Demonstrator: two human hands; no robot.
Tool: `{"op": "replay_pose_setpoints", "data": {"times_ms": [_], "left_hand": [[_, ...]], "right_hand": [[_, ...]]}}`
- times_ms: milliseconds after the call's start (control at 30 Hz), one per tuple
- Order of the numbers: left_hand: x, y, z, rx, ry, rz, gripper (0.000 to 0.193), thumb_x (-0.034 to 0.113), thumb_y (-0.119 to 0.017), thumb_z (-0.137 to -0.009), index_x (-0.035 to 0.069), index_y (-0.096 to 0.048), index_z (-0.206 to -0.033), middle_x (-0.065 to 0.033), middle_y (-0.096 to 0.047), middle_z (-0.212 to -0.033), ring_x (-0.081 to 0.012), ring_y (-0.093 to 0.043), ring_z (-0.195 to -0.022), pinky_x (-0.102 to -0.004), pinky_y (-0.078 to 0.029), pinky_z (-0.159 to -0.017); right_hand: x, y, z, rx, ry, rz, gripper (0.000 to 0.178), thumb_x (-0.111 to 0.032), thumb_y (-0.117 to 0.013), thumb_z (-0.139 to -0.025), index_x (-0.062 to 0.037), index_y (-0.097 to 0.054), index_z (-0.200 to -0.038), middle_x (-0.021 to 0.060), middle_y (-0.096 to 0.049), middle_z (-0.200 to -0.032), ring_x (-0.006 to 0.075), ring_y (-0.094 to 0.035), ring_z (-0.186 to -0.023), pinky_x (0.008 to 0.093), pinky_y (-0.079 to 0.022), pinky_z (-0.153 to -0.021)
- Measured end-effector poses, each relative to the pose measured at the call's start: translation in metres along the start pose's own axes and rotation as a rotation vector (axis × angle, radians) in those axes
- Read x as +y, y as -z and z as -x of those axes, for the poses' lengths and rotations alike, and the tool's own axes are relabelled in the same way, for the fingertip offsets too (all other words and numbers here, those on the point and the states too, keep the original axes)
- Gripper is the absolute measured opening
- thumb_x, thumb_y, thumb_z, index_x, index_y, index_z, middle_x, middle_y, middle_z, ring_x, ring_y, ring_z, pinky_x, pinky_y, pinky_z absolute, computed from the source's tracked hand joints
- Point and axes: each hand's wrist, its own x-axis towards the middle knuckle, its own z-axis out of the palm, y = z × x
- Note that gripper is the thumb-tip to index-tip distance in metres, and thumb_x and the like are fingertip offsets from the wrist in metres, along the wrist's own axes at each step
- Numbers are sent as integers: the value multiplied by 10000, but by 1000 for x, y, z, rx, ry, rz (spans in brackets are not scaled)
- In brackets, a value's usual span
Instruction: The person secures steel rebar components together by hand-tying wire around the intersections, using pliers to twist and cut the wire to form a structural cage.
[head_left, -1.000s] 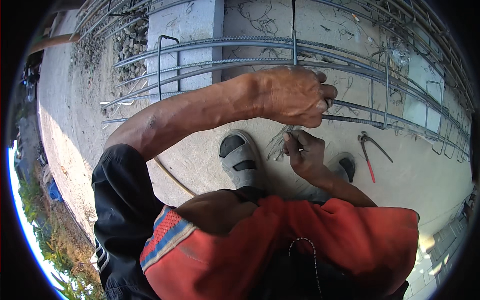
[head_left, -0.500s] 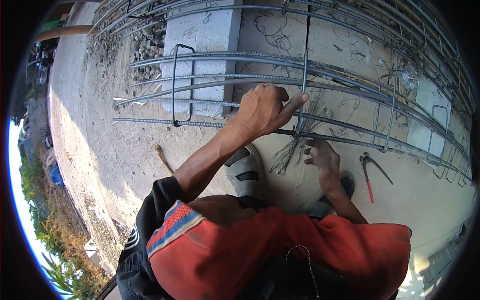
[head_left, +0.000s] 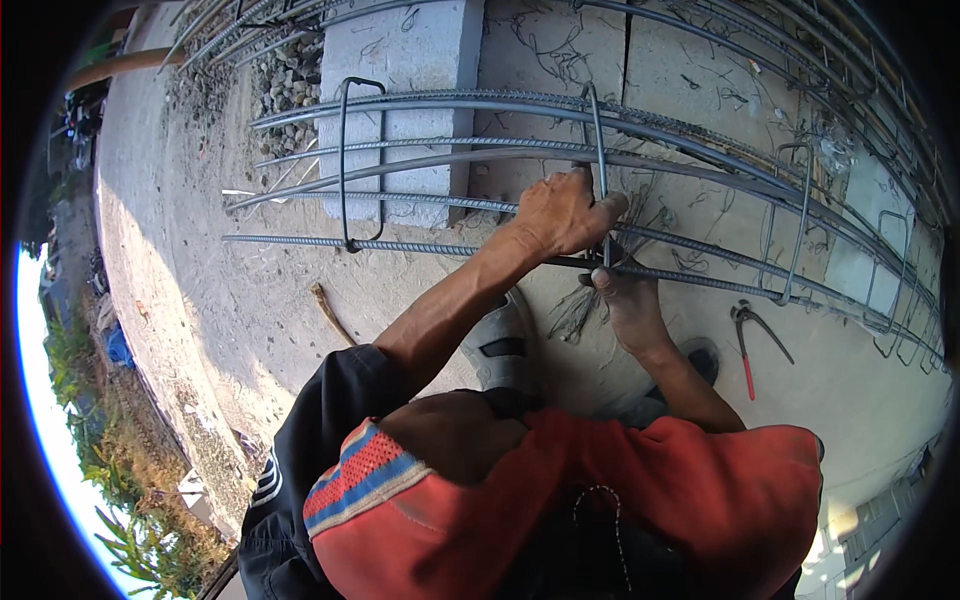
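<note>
A long cage of ribbed steel bars [head_left: 430, 247] runs across in front of me, with bent steel stirrups around the bars. My left hand [head_left: 562, 212] is closed round the middle stirrup [head_left: 597, 130], its thumb lying over the stirrup's side. Just below, my right hand [head_left: 633, 308] has its fingers bent and its thumb up at that stirrup's lower corner, where it meets the nearest bar. What lies between those fingers is hidden. A bundle of thin tie wires [head_left: 573, 316] hangs beneath the bar, beside my right hand.
Pincers [head_left: 743, 325], one handle red, lie on the concrete floor at the right. Another stirrup [head_left: 345, 165] stands around the bars at the left. Behind are a pale concrete block [head_left: 390, 65], gravel [head_left: 290, 80] and more bars. A short stick [head_left: 330, 312] lies at the left.
My left hand has moved slightly right and closed on the stirrup. My right hand has risen to the nearest bar. The stirrup's top has tilted left.
</note>
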Motion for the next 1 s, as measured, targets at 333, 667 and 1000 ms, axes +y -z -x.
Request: {"op": "replay_pose_setpoints", "data": {"times_ms": [333,667,1000], "left_hand": [[0,0,-8,-105,-77,39,720,528,-484,-765,-65,-513,-1173,-281,-600,-1030,-387,-567,-1019,-414,-414,-906],[3,0,0,-108,-14,139,536,439,-486,-785,-41,-600,-992,-166,-621,-826,-220,-555,-698,-339,-442,-701],[8,-10,-4,-57,-9,180,583,513,-483,-767,-28,-622,-934,-88,-562,-734,-150,-478,-599,-308,-412,-589]], "right_hand": [[-1,16,17,42,-26,4,587,-153,-809,-682,-17,-527,-1179,24,-604,-889,119,-555,-785,260,-456,-771],[-9,199,144,548,138,1639,606,-143,-767,-683,-22,-513,-1220,136,-470,-1237,310,-515,-1067,400,-464,-836],[-3,258,147,286,226,1775,529,-146,-688,-708,-2,-515,-1187,140,-555,-1088,307,-560,-973,390,-483,-792]]}}
